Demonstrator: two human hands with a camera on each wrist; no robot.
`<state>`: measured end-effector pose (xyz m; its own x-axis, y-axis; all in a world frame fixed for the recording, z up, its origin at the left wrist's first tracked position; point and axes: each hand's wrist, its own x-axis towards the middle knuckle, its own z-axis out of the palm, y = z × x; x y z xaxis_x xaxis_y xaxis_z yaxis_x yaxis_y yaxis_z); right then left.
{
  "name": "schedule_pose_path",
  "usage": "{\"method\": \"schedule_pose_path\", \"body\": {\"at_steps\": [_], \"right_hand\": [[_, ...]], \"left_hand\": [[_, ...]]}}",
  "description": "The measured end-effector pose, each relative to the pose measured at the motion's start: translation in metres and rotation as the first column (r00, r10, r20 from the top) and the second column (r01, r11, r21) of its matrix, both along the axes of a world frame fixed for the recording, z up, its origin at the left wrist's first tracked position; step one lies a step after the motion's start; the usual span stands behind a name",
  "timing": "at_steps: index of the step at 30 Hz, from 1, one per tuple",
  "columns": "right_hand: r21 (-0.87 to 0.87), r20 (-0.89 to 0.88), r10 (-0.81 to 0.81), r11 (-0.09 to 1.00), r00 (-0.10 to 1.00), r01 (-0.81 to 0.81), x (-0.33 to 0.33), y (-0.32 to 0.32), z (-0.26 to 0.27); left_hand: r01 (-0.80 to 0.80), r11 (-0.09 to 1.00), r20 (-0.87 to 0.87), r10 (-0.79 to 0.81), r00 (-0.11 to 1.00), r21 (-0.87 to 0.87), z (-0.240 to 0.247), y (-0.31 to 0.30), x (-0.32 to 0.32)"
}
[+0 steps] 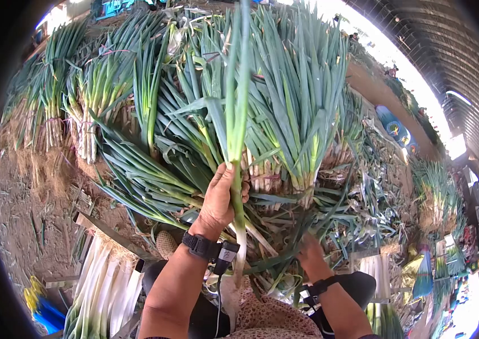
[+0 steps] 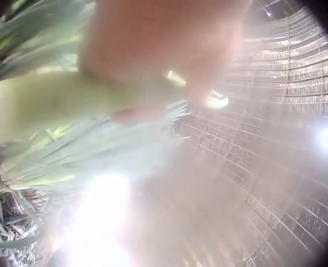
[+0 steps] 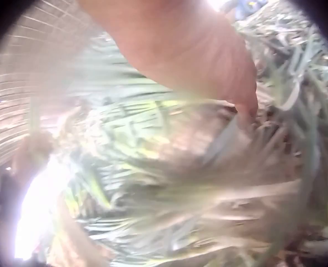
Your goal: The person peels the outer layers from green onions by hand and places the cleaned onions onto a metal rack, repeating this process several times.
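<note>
My left hand (image 1: 219,198) grips a large green onion (image 1: 238,217) around its stalk. It stands upright, green leaves up, white root end down over my lap. In the left wrist view the pale stalk (image 2: 41,103) crosses beneath my blurred fingers. My right hand (image 1: 312,257) is lower, to the right of the stalk, over loose leaves. Its fingers are bent downward and blurred in the right wrist view. A strip of green onion leaf (image 3: 224,139) is pinched at its fingertips. Bundled green onions (image 1: 301,107) stand just ahead of both hands.
Loose green onions (image 1: 143,175) lie ahead on the left. Trimmed white-stemmed ones (image 1: 101,282) fill a wooden rack at left; another rack of white stems (image 1: 374,271) stands at right. Leaf scraps (image 1: 372,198) litter the ground. Tied bundles (image 1: 53,113) stand at the back left.
</note>
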<state>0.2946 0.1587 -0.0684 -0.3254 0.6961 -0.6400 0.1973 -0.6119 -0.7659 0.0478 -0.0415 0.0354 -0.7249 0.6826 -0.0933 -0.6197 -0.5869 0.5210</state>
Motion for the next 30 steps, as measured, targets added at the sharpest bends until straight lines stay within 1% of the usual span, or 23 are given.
{"method": "schedule_pose_path", "body": {"at_steps": [1,2,3,4,7,10,11,13,15,16,17,18,19,20,21,22,23,24,26,27,28,29,30], "right_hand": [[0.195,-0.11,0.35,0.925,0.93,-0.325,-0.011,-0.019,0.012],[0.413,-0.144,0.667,0.712,0.731,-0.568,-0.031,-0.04,0.032],[0.231,-0.191,0.586,0.806,0.787,-0.544,-0.057,-0.061,0.053],[0.037,-0.219,0.495,0.865,0.841,-0.5,-0.083,-0.079,0.073],[-0.043,-0.213,0.609,0.775,0.764,-0.63,-0.114,-0.088,0.072],[0.017,-0.224,0.618,0.776,0.754,-0.631,-0.119,-0.095,0.07],[0.116,-0.18,0.693,0.72,0.699,-0.684,-0.117,-0.095,0.07],[0.305,-0.068,0.814,0.567,0.577,-0.765,-0.113,-0.095,0.07],[0.514,0.113,0.773,0.492,0.624,-0.703,-0.113,-0.111,0.088],[0.606,0.197,0.732,0.432,0.652,-0.668,-0.113,-0.116,0.094],[0.748,0.216,0.717,0.315,0.663,-0.584,-0.115,-0.115,0.095],[0.758,0.187,0.68,0.359,0.709,-0.544,-0.114,-0.114,0.088],[0.765,0.156,0.64,0.403,0.753,-0.501,-0.113,-0.112,0.077],[0.773,0.123,0.596,0.444,0.794,-0.453,-0.113,-0.112,0.073],[0.799,0.17,0.593,0.385,0.787,-0.462,-0.111,-0.111,0.072],[0.772,0.177,0.609,0.402,0.774,-0.492,-0.11,-0.111,0.07],[0.743,0.182,0.623,0.419,0.761,-0.521,-0.108,-0.112,0.069],[0.714,0.186,0.637,0.435,0.748,-0.548,-0.107,-0.113,0.069],[0.825,0.288,0.674,0.186,0.681,-0.533,-0.101,-0.118,0.079],[0.858,0.342,0.682,0.054,0.647,-0.511,-0.099,-0.121,0.083],[0.857,0.285,0.722,0.103,0.631,-0.505,-0.098,-0.122,0.081],[0.851,0.226,0.757,0.153,0.613,-0.502,-0.095,-0.124,0.079],[0.843,0.165,0.787,0.201,0.595,-0.499,-0.093,-0.125,0.077]], "left_hand": [[0.045,0.999,0.003,-0.045,0.999,0.004,0.003,0.002,0.003],[0.069,0.998,-0.006,-0.069,0.998,0.001,0.0,0.006,0.005],[0.092,0.996,-0.018,-0.092,0.996,-0.002,-0.006,0.011,0.007],[0.116,0.993,-0.028,-0.116,0.993,-0.006,-0.009,0.013,0.01],[0.104,0.994,-0.038,-0.104,0.994,0.014,-0.006,0.014,0.017],[0.075,0.996,-0.006,-0.075,0.997,0.052,-0.009,0.01,0.016],[0.06,0.997,-0.006,-0.06,0.998,0.051,-0.011,0.01,0.015],[0.015,0.999,-0.032,-0.014,0.999,0.041,-0.012,0.009,0.012],[-0.037,0.999,-0.075,0.039,0.996,0.029,-0.012,0.011,0.012],[-0.043,0.999,-0.083,0.045,0.996,0.027,-0.011,0.012,0.01],[-0.052,0.998,-0.089,0.054,0.995,0.023,-0.009,0.013,0.008],[-0.061,0.998,-0.092,0.063,0.994,0.017,-0.007,0.012,0.007],[-0.036,0.999,-0.04,0.038,0.998,0.037,-0.005,0.01,0.006],[-0.06,0.998,-0.001,0.06,0.998,0.022,0.0,0.009,0.007],[-0.086,0.996,0.036,0.085,0.996,0.008,0.007,0.01,0.008],[-0.111,0.994,0.073,0.111,0.991,-0.007,0.01,0.011,0.009],[-0.099,0.995,0.006,0.099,0.995,-0.023,0.005,0.011,0.008],[-0.129,0.991,-0.026,0.129,0.991,-0.027,0.001,0.014,0.008],[-0.194,0.98,-0.093,0.19,0.977,-0.033,-0.005,0.017,0.007],[-0.282,0.952,-0.133,0.267,0.955,-0.116,-0.007,0.019,0.005],[-0.368,0.909,-0.177,0.336,0.925,-0.195,-0.009,0.021,0.001],[-0.447,0.873,-0.186,0.414,0.891,-0.196,-0.008,0.023,-0.002],[-0.412,0.899,-0.177,0.386,0.906,-0.147,-0.009,0.022,-0.002]]}}
